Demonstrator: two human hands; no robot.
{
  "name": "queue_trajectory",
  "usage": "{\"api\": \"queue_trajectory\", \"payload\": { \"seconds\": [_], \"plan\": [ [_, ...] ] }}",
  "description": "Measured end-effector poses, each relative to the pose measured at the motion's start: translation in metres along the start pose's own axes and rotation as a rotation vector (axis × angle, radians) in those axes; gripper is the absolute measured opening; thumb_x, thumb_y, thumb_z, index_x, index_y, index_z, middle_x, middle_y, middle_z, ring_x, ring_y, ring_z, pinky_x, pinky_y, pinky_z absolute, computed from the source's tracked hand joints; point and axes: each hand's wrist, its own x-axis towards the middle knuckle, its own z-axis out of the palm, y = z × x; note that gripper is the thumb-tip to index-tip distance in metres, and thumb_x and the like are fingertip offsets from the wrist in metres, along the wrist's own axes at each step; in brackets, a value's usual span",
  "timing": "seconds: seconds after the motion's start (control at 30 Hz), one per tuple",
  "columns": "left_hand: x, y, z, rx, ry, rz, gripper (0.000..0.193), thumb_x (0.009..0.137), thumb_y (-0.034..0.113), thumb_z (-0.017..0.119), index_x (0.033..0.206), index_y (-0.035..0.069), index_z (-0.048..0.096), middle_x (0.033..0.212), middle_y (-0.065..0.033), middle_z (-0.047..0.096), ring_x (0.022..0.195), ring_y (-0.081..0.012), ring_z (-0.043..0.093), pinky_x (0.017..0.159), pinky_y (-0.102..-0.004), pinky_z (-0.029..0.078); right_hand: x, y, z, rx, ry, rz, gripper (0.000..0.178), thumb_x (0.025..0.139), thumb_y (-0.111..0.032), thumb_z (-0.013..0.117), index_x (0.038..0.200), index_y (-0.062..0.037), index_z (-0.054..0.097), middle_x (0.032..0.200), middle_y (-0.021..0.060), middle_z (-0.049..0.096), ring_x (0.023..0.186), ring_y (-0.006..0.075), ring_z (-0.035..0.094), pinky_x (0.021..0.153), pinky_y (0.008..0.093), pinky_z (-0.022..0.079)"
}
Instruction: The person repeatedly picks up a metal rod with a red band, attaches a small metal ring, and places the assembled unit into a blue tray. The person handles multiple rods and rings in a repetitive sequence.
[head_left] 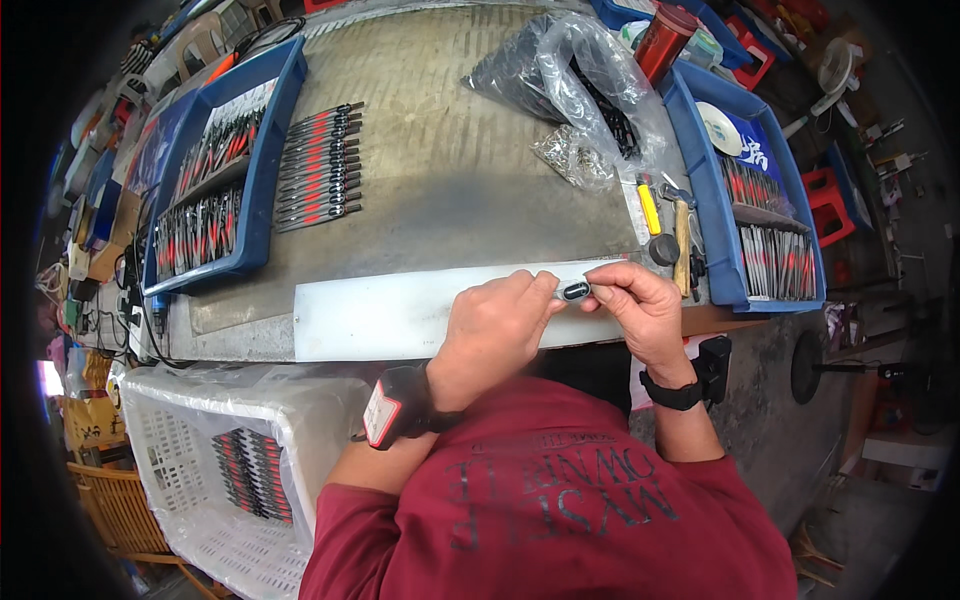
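Observation:
Above a white board [380, 318] at the table's near edge, both my hands are closed on one small piece [574, 291]. It shows a dark oval end with a pale rim; fingers cover the rest, so I cannot tell its kind. My left hand [500, 318] pinches it from the left. From the right, the thumb and fingers of my right hand [643, 305] grip it. Farther off to the left lies a neat row of slim red-and-black tools [318, 168].
Blue bins [258, 215] [692, 145] holding similar tools flank the table. Clear plastic bags [590, 85] with dark and small metallic parts lie far right. A yellow-handled tool [649, 210] and a wooden-handled hammer [683, 250] sit nearer. A lined white crate [175, 395] stands lower left.

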Motion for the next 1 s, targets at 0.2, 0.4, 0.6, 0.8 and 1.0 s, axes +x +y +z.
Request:
{"api": "queue_trajectory", "payload": {
  "seconds": [0.2, 0.4, 0.6, 0.8, 1.0],
  "plan": [
    [0.000, 0.000, 0.001, 0.031, 0.030, 0.013, 0.018, 0.081, 0.015, 0.066, 0.090, 0.004, 0.054, 0.066, -0.0073, 0.049, 0.057, -0.0238, 0.056, 0.049, -0.0351, 0.044, -0.002, -0.009, 0.009, -0.212, 0.026, -0.114, 0.013, 0.089, 0.000, 0.059, 0.100, 0.0025, 0.065, 0.086, 0.0071, 0.066, 0.072, 0.0117, 0.065, 0.066, 0.0224, 0.051],
    [0.003, -0.002, -0.006, 0.010, 0.000, 0.016, 0.020, 0.077, 0.007, 0.069, 0.092, 0.004, 0.056, 0.066, -0.0085, 0.050, 0.056, -0.0264, 0.055, 0.048, -0.0364, 0.044, 0.014, -0.023, -0.008, -0.488, -0.177, -0.303, 0.017, 0.081, -0.001, 0.065, 0.097, 0.0022, 0.065, 0.084, 0.0132, 0.065, 0.072, 0.0223, 0.065, 0.065, 0.0286, 0.050],
    [0.003, 0.000, -0.009, 0.025, -0.015, 0.041, 0.020, 0.076, 0.008, 0.069, 0.091, 0.004, 0.056, 0.065, -0.0079, 0.050, 0.056, -0.0254, 0.055, 0.047, -0.0357, 0.043, 0.017, -0.024, -0.004, -0.623, -0.167, -0.412, 0.018, 0.075, -0.005, 0.070, 0.092, -0.0006, 0.065, 0.077, 0.0127, 0.063, 0.068, 0.0281, 0.062, 0.061, 0.0340, 0.049],
    [0.002, 0.003, -0.010, 0.056, -0.004, 0.069, 0.021, 0.074, 0.007, 0.070, 0.091, 0.003, 0.057, 0.065, -0.0078, 0.049, 0.054, -0.0248, 0.054, 0.046, -0.0353, 0.042, 0.015, -0.024, -0.002, -0.670, -0.161, -0.480, 0.016, 0.073, -0.005, 0.071, 0.089, -0.0020, 0.066, 0.073, 0.0118, 0.063, 0.067, 0.0281, 0.062, 0.060, 0.0350, 0.049],
    [0.000, 0.006, -0.010, 0.072, -0.014, 0.081, 0.022, 0.074, 0.006, 0.069, 0.091, 0.002, 0.057, 0.064, -0.0078, 0.048, 0.054, -0.0247, 0.054, 0.046, -0.0352, 0.042, 0.021, -0.023, -0.008, -0.658, -0.255, -0.532, 0.018, 0.073, -0.003, 0.071, 0.090, 0.0004, 0.067, 0.073, 0.0113, 0.064, 0.066, 0.0264, 0.063, 0.059, 0.0335, 0.049]
  ]
}}
